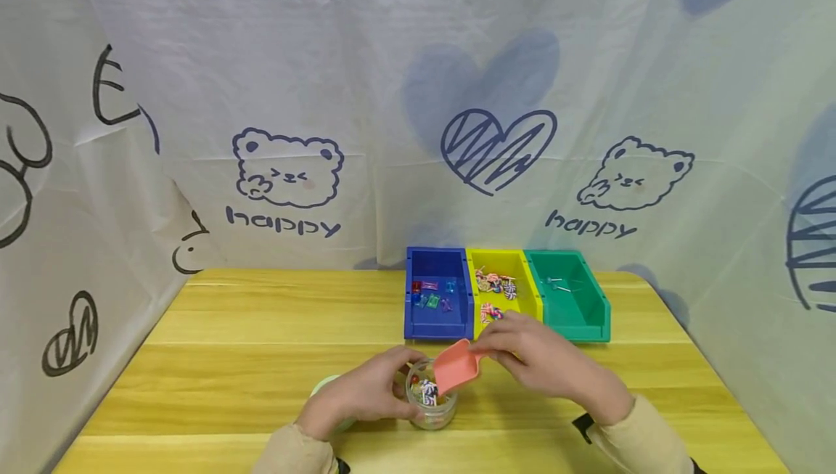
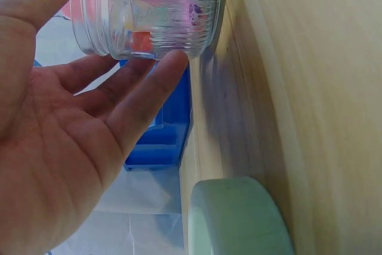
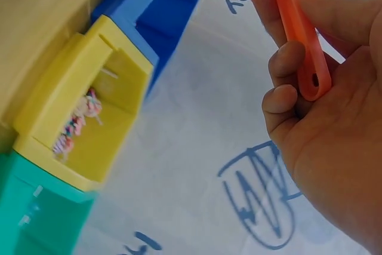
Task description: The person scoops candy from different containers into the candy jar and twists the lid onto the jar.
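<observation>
A glass jar [image 1: 436,420] stands on the table with wrapped sweets and a striped lollipop [image 1: 428,392] inside. My left hand [image 1: 371,391] holds the jar from its left side, thumb and fingers around the wall. In my right hand [image 1: 532,356] is a coral-pink scoop [image 1: 454,366], its handle [image 3: 303,40] gripped by curled fingers. The scoop's blade tilts down over the jar's mouth, its front edge at the opening. Part of a pale green round lid [image 2: 248,222] shows beside my left hand; the forearm hides the rest in the head view.
Behind the jar three bins stand side by side: a blue bin [image 1: 439,330] with wrapped sweets, a yellow bin [image 1: 534,307] with striped lollipops, and a green bin [image 1: 581,318] with a few small lollipops. A printed cloth [image 1: 392,191] hangs behind the wooden table [image 1: 261,314].
</observation>
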Demonstrator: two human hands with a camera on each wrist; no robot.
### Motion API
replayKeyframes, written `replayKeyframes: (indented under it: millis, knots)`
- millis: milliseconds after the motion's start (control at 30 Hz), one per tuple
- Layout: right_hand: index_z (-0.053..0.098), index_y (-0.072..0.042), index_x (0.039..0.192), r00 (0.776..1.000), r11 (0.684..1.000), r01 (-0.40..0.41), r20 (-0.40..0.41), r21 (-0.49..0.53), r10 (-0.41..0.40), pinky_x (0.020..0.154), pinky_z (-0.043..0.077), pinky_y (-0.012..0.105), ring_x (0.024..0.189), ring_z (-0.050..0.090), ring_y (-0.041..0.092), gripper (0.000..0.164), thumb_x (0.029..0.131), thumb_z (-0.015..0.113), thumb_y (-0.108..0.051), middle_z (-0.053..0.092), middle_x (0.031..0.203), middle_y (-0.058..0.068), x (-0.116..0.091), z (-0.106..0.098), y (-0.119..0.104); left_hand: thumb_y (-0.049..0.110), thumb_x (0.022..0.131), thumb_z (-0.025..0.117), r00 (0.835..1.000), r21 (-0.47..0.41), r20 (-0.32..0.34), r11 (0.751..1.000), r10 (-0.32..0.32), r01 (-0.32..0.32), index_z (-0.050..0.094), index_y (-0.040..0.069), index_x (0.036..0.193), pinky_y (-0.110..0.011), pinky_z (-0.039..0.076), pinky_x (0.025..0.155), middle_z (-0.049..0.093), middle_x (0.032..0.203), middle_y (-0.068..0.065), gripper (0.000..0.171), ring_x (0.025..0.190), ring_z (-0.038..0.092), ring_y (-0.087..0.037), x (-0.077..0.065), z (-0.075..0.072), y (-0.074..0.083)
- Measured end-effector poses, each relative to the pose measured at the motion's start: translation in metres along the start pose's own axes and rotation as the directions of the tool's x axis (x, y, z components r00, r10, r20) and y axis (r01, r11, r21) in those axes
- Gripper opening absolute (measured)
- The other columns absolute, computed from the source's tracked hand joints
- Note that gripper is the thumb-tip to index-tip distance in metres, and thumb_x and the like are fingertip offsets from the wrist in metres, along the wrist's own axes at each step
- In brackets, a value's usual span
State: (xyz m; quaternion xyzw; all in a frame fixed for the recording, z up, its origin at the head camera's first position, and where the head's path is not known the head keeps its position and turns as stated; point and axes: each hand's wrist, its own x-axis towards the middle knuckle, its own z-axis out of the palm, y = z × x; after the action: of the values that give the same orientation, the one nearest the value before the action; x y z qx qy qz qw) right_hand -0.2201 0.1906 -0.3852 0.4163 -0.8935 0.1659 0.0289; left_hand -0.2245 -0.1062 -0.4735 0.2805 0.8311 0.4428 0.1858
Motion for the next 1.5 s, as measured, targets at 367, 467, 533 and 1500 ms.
replayKeyframes:
  millis: [367, 467, 533, 1500]
  knots:
    - [0.079, -0.018, 0.117, 0.999, 0.994, 0.035, -0.019, -0.107, -0.037, 0.089, 0.057, 0.036, 0.1, 0.065, 0.013, 0.024, 0.098, 0.07, -0.007, 0.074, 0.108, -0.01, -0.01, -0.011, -0.007, 0.018, 0.079, 0.09, 1.0, 0.013, -0.003, 1.0, -0.009, 0.01, 0.057, 0.006, 0.139, -0.027, 0.058, 0.084, 0.062, 0.127, -0.006, 0.07, 0.111, 0.061, -0.022, 0.0, -0.001, 0.004]
    - [0.078, -0.017, 0.12, 0.999, 0.996, 0.04, -0.031, -0.084, -0.043, 0.09, 0.058, 0.037, 0.101, 0.066, 0.012, 0.025, 0.099, 0.068, -0.008, 0.073, 0.11, -0.01, -0.014, -0.011, -0.003, 0.021, 0.079, 0.091, 1.0, 0.02, -0.008, 1.0, -0.008, 0.009, 0.057, 0.007, 0.14, -0.028, 0.057, 0.087, 0.062, 0.127, -0.004, 0.07, 0.111, 0.061, -0.022, 0.001, -0.001, 0.002]
    - [0.078, -0.017, 0.121, 0.998, 0.998, 0.041, -0.049, -0.054, -0.043, 0.09, 0.058, 0.038, 0.101, 0.066, 0.012, 0.025, 0.1, 0.067, -0.007, 0.073, 0.111, -0.01, -0.018, -0.01, -0.001, 0.023, 0.078, 0.091, 1.0, 0.031, -0.02, 1.0, -0.004, 0.005, 0.057, 0.009, 0.14, -0.03, 0.057, 0.091, 0.062, 0.127, -0.003, 0.072, 0.114, 0.06, -0.022, 0.0, -0.001, 0.002]
    - [0.076, -0.007, 0.119, 0.753, 0.979, -0.152, -0.625, 0.137, 0.205, 0.073, 0.051, 0.008, 0.089, 0.06, 0.009, 0.033, 0.092, 0.069, 0.012, 0.072, 0.111, 0.001, -0.057, 0.024, 0.04, 0.016, 0.088, 0.085, 0.827, -0.003, -0.558, 0.996, 0.072, -0.089, 0.046, 0.006, 0.151, -0.048, 0.053, 0.107, 0.044, 0.152, -0.016, 0.075, 0.136, 0.048, -0.036, 0.018, -0.023, 0.001]
